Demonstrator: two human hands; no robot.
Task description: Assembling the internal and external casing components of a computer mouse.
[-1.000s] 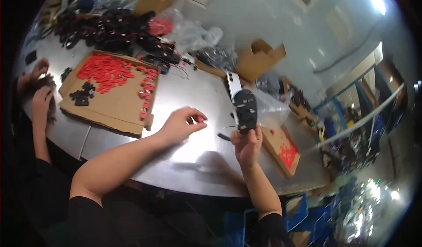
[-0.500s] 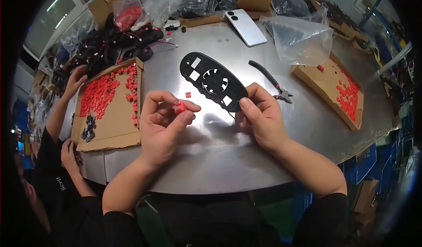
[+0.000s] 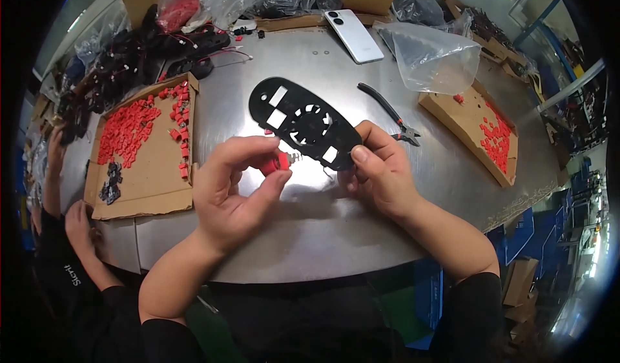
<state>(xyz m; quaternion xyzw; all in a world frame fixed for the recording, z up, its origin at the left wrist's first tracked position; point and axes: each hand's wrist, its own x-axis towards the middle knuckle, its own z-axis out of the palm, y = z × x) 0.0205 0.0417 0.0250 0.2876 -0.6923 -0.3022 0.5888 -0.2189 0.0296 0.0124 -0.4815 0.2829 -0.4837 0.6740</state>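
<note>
My left hand (image 3: 239, 185) pinches a small red plastic part (image 3: 276, 163) with metal pins between thumb and fingers, just left of the plate's near end. A flat black oval plate (image 3: 297, 119) with square cut-outs and a round fan-like opening is held by its lower end in my right hand (image 3: 378, 169), angled up and away over the metal table (image 3: 323, 234). The red part nearly touches the plate's lower edge.
A cardboard tray (image 3: 145, 182) of red parts and some black ones lies at left; another cardboard tray (image 3: 465, 127) is at right. Black cutters (image 3: 387, 111), a white phone (image 3: 354, 35), a clear plastic bag (image 3: 433, 56) and piles of wired black parts (image 3: 129, 53) sit behind. Another person's hands (image 3: 81, 227) work at far left.
The view has steadied and come closer. My left hand has brought the red part up against the plate's lower end; my right hand keeps hold of the plate.
</note>
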